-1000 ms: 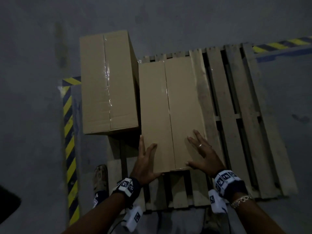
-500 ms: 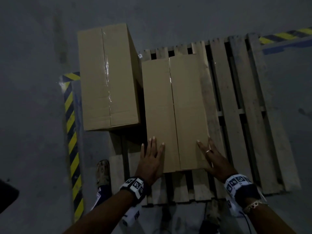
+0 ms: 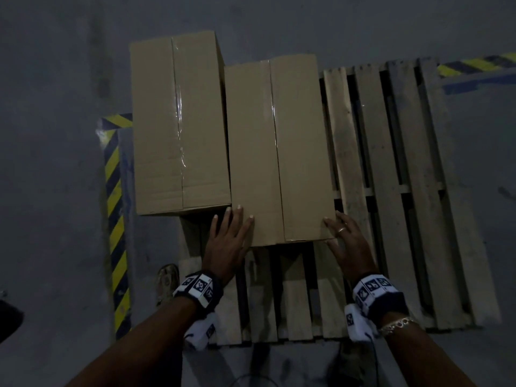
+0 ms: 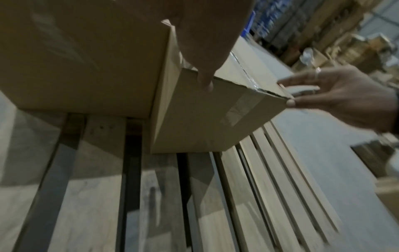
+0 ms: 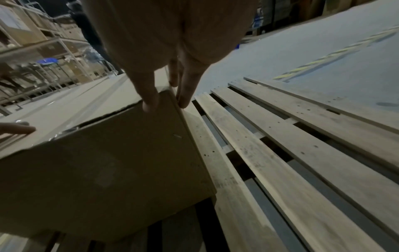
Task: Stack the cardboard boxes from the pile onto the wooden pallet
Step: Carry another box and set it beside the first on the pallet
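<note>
Two long cardboard boxes lie side by side on the wooden pallet (image 3: pixel 396 191), and both are taped shut along the top. The left box (image 3: pixel 178 127) sits on the pallet's left edge, and it looks taller than the other one. The right box (image 3: pixel 279 152) rests on the slats just beside it, and their long sides touch or nearly touch (the gap is too thin to be sure). The near end of the right box sticks out a little closer to the person than the near end of the left box. The left hand (image 3: pixel 227 241) lies flat with straight fingers at the near left corner of the right box, with its fingertips on the top and the thumb on the top edge too. It is not gripping anything; it only presses on the cardboard. The right hand (image 3: pixel 349 241) has straight, spread fingers at the near right corner of the same box, and a ring shows on one finger. In the right wrist view one finger lies on the near end of the box and others lie along its right side, so this hand also rests on the box and does not clutch it. Both wrists wear bands with black and white marks. The right half of the pallet shows bare wooden slats with dark gaps between them. Yellow and black striped tape (image 3: pixel 116 219) runs along the grey floor (image 3: pixel 50 163) left of the pallet. A foot in a shoe (image 3: pixel 167 280) stands near the pallet's near left corner.
</note>
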`<state>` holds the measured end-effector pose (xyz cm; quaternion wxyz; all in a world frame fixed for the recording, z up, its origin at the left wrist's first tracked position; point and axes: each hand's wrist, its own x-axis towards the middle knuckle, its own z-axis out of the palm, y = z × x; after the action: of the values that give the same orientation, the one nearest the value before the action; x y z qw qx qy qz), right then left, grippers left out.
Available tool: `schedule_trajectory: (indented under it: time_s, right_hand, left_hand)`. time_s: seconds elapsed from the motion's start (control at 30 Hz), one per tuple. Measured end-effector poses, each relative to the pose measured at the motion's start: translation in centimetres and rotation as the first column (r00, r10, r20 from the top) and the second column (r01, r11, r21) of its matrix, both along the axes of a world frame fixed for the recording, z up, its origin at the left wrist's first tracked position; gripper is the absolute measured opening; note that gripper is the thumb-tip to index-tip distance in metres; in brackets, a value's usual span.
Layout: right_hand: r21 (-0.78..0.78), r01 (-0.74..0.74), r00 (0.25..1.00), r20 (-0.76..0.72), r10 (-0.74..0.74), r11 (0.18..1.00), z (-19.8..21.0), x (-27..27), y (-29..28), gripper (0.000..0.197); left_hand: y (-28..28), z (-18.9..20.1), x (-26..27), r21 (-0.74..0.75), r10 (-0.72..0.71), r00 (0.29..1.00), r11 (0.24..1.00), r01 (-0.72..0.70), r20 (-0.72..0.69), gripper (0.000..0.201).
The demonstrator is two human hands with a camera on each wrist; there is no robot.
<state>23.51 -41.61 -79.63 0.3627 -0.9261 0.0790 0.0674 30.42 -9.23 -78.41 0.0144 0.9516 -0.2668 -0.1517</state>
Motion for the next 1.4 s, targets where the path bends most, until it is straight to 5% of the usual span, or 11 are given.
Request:
schedule_trajectory:
  time_s: [0.4,0.8,0.93,1.17,1.27,1.4]
  right_hand:
    - [-0.023,0.279,0.937,0.223,-0.267,0.960,-1.8,2.2,2.2,0.041]
    - [0.023,0.390,0.900,0.199,-0.387,0.920,-2.1,4.2,4.1,0.039]
    - [0.059,0.343,0.921,0.177,-0.348,0.937,-2.1,4.5,4.5,0.042]
    - [0.060,0.253,0.962,0.094,-0.258,0.966,-1.2,4.5,4.8,0.043]
    - [0.095,0.320,0.947,-0.027,-0.319,0.943,-1.0,4.7,5.0,0.042]
    - [0.046,0.202,0.972,0.116,-0.206,0.978,-1.2,5.1,5.7,0.063]
  left_hand:
    - [2.2,-1.3,3.3,-0.003,0.074,0.995,0.997,-0.074,0.072,0.081]
    - [2.9,-1.6,5.4,-0.082,0.153,0.983,0.986,-0.145,0.103,0.071]
    - [2.2,-2.0,6.2,-0.161,0.208,0.972,0.969,-0.189,0.109,0.050]
    - [1.9,-1.6,7.0,-0.158,0.225,0.965,0.966,-0.204,0.131,0.050]
    - [1.8,-1.6,7.2,-0.107,0.218,0.971,0.972,-0.207,0.098,0.049]
    - [1.8,-1.7,7.4,-0.060,0.223,0.972,0.974,-0.219,0.080,0.049]
